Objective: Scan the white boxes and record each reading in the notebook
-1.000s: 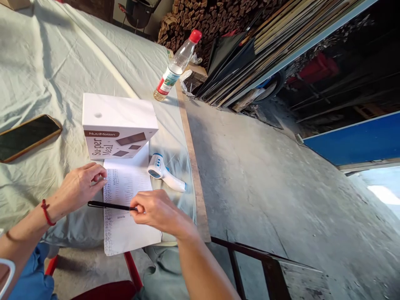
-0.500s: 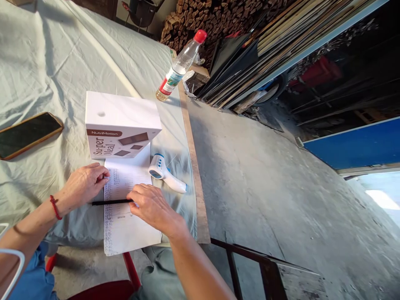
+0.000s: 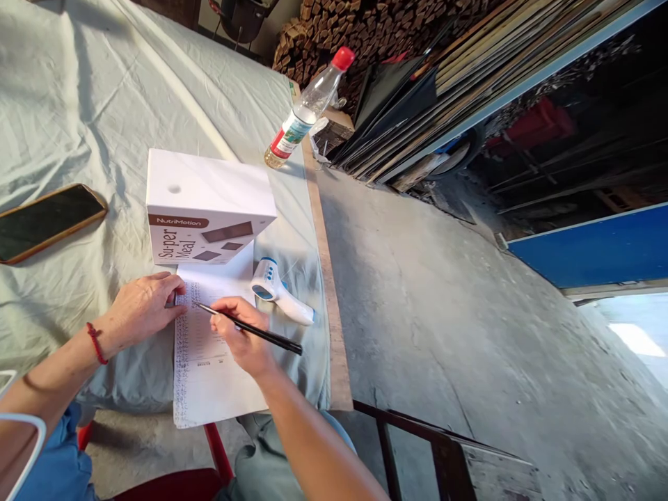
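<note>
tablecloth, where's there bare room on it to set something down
Bare tablecloth lies between the phone and the white box, with a wider stretch beyond both, left of the bottle. It's crowded nearer the person: left hand, right hand, pen, paper and thermometer sit close together.

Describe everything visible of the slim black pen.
The slim black pen, plastic-looking, narrows to a thin, uncovered, paler tip. The right hand holds it aslant over white, dark-marked paper, tip pointing up-left in view, rear end jutting past the paper's right edge. Whether the tip touches the paper is unclear.
</note>
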`<state>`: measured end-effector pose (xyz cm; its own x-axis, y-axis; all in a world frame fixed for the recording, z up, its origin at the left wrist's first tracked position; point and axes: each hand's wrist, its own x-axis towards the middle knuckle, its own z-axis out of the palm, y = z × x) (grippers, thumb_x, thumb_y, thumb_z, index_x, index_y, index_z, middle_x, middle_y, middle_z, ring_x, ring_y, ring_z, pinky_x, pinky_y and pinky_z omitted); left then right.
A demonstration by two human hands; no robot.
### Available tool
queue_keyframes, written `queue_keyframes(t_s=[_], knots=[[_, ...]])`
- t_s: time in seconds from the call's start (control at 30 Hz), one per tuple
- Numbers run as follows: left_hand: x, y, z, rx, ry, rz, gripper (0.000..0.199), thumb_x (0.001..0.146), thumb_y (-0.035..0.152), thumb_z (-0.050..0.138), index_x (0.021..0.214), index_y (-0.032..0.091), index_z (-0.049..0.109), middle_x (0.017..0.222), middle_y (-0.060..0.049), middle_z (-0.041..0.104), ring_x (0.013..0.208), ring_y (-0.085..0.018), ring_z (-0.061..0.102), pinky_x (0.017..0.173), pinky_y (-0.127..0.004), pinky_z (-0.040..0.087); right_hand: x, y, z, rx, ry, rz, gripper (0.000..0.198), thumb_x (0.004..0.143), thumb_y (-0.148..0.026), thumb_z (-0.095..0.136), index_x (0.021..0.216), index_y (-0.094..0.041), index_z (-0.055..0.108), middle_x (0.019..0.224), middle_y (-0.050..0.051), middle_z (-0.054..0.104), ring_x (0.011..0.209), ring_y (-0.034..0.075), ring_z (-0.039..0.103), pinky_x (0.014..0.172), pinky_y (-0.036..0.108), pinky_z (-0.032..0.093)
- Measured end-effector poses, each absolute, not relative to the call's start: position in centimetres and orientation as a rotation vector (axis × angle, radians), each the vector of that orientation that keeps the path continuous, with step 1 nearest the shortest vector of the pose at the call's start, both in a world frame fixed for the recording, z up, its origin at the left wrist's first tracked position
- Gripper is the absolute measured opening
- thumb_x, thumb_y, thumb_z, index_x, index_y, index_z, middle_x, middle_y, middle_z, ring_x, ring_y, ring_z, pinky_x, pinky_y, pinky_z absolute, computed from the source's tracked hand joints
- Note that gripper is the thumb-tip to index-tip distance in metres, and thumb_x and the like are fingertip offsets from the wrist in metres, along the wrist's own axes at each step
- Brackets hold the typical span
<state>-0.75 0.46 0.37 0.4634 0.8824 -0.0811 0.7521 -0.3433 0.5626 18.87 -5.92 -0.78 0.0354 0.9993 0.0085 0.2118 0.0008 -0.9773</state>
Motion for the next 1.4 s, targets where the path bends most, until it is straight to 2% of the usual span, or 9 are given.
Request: queue_keyframes(t_s=[0.13,0.23,0.63,1.4], knots=[[-0.6,0.4,0.5,2.182,1.376,0.294,0.013,0.077,0.03,0.065,0.085,0.021,0.062,0.073,0.0,0.059,0.062,-0.018,0.055,0.054,-0.027,0.033,17.2,-6.2,-2.0,-1.442,-1.303,1.012,0.013,0.072,-0.035,0.061,0.072,-0.023,0.057,0.056,-0.004,0.056,0.048,0.012,0.047,0.049,0.025,0.041],[-0.6,0.3,0.4,2.199,1.372,0.296,0.013,0.078,0.03,0.066,0.086,0.021,0.061,0.075,-0.001,0.06,0.062,-0.018,0.056,0.055,-0.027,0.034,17.2,-6.2,-2.4,-1.46,-1.397,0.901,0.013,0.075,-0.035,0.058,0.07,-0.024,0.053,0.054,-0.005,0.053,0.047,0.012,0.044,0.05,0.025,0.041],[-0.6,0.2,1.0,2.174,1.397,0.207,0.016,0.08,0.033,0.06,0.09,0.02,0.06,0.077,-0.001,0.058,0.067,-0.019,0.057,0.057,-0.028,0.034,17.2,-6.1,-3.1,-1.375,-1.575,0.672,0.012,0.082,-0.027,0.053,0.071,-0.023,0.051,0.056,-0.005,0.054,0.047,0.011,0.048,0.051,0.022,0.042],[-0.4,0.4,0.8,2.15,1.401,0.192,0.022,0.079,0.039,0.056,0.089,0.02,0.059,0.079,-0.002,0.058,0.068,-0.02,0.056,0.059,-0.029,0.034,17.5,-6.1,-3.3,-1.359,-1.578,0.599,0.014,0.084,-0.026,0.052,0.07,-0.022,0.05,0.055,-0.006,0.052,0.047,0.01,0.046,0.05,0.021,0.04]])
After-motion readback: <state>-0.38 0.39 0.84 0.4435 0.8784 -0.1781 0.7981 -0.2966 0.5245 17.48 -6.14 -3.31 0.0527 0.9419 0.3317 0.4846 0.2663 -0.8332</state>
